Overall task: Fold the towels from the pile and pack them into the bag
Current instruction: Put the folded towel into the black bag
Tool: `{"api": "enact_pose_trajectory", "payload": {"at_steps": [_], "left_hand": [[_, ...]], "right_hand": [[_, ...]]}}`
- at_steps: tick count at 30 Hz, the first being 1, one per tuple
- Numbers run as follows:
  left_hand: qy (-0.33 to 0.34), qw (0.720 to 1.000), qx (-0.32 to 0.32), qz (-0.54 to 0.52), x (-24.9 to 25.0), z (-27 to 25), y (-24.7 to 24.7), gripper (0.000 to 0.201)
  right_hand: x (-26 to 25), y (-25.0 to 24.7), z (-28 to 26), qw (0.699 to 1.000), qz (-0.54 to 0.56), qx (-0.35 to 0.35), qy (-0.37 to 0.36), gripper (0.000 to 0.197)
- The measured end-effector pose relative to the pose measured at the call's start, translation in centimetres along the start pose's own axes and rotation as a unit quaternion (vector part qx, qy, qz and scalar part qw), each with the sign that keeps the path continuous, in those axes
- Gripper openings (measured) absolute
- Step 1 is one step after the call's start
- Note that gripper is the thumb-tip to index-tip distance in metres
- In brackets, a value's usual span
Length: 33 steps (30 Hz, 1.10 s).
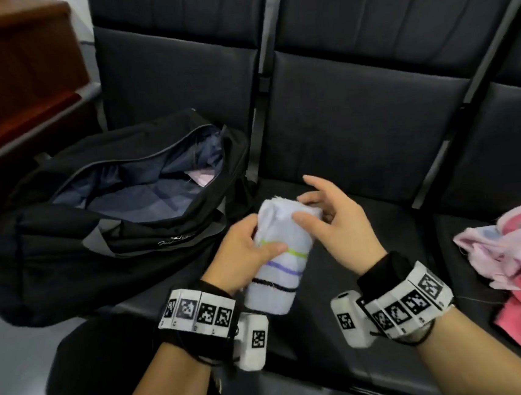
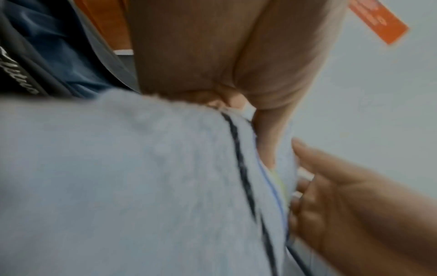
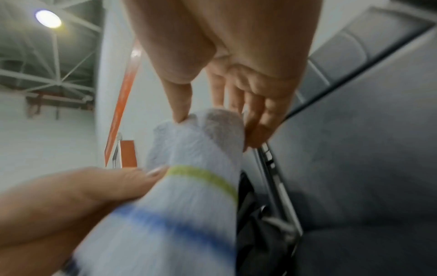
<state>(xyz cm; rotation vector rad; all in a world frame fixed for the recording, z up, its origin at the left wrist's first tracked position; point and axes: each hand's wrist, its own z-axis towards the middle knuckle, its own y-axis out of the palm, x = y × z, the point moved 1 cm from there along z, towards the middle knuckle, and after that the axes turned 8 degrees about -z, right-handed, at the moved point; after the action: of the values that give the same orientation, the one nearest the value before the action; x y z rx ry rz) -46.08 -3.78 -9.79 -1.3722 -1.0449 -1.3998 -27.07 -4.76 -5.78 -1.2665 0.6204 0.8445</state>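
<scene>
A rolled white towel (image 1: 278,259) with green, purple and black stripes is held upright above the seat's front edge. My left hand (image 1: 245,249) grips it round the middle, thumb across the green stripe. My right hand (image 1: 324,216) pinches its top end between the thumb and the fingers behind; the index finger sticks out free. The right wrist view shows the towel (image 3: 189,158) with my right hand (image 3: 212,123) at its tip and my left hand (image 3: 94,186) lower down. To the left stands the black bag (image 1: 66,247), unzipped, with bluish cloth and a pink scrap inside.
A pile of pink and pale blue towels (image 1: 519,255) lies on the seat at the right edge. Dark padded bench seats (image 1: 373,122) with metal dividers run behind the hands. A brown wooden cabinet (image 1: 12,78) stands at the far left.
</scene>
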Motion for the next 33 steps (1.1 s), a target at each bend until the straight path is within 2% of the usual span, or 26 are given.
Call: {"api": "enact_pose_trajectory", "payload": {"at_steps": [2, 5, 7, 9, 14, 18, 21, 23, 28, 31, 33], "left_hand": [[-0.033, 0.993, 0.069, -0.085, 0.4, 0.9, -1.9, 0.027], [-0.086, 0.960, 0.151, -0.218, 0.3, 2.3, -4.8, 0.024], [-0.119, 0.935, 0.194, -0.272, -0.1, 3.5, -6.9, 0.022], [-0.146, 0.918, 0.215, -0.300, -0.4, 4.7, -9.2, 0.019], [-0.197, 0.889, 0.264, -0.319, -1.3, 8.2, -15.4, 0.023], [-0.272, 0.868, 0.289, -0.298, -2.8, 11.1, -19.4, 0.033], [-0.321, 0.852, 0.275, -0.307, -4.3, 13.5, -21.2, 0.039], [-0.337, 0.854, 0.258, -0.302, -5.4, 15.0, -21.7, 0.044], [-0.319, 0.865, 0.264, -0.283, -7.9, 18.9, -22.0, 0.046], [-0.279, 0.862, 0.311, -0.288, -9.4, 21.1, -22.4, 0.043], [-0.242, 0.857, 0.344, -0.296, -10.5, 22.0, -22.3, 0.043]], "right_hand": [[0.1, 2.1, 1.6, 0.996, 0.055, -0.045, 0.047, 0.061], [0.4, 6.1, 2.8, 0.977, 0.106, -0.152, 0.107, 0.066], [0.1, 8.3, 3.6, 0.961, 0.134, -0.204, 0.129, 0.061], [-0.6, 9.9, 5.1, 0.954, 0.138, -0.224, 0.144, 0.060], [-2.9, 14.2, 11.1, 0.944, 0.153, -0.231, 0.179, 0.047], [-4.1, 18.8, 16.0, 0.941, 0.177, -0.213, 0.195, 0.030], [-4.2, 21.7, 19.1, 0.944, 0.162, -0.207, 0.199, 0.019], [-3.9, 23.0, 20.9, 0.944, 0.153, -0.198, 0.216, 0.012], [-1.9, 24.5, 23.5, 0.960, 0.119, -0.142, 0.212, 0.010], [-0.4, 25.2, 23.8, 0.967, 0.102, -0.113, 0.203, 0.016], [0.9, 25.6, 23.8, 0.969, 0.072, -0.118, 0.202, 0.021]]}}
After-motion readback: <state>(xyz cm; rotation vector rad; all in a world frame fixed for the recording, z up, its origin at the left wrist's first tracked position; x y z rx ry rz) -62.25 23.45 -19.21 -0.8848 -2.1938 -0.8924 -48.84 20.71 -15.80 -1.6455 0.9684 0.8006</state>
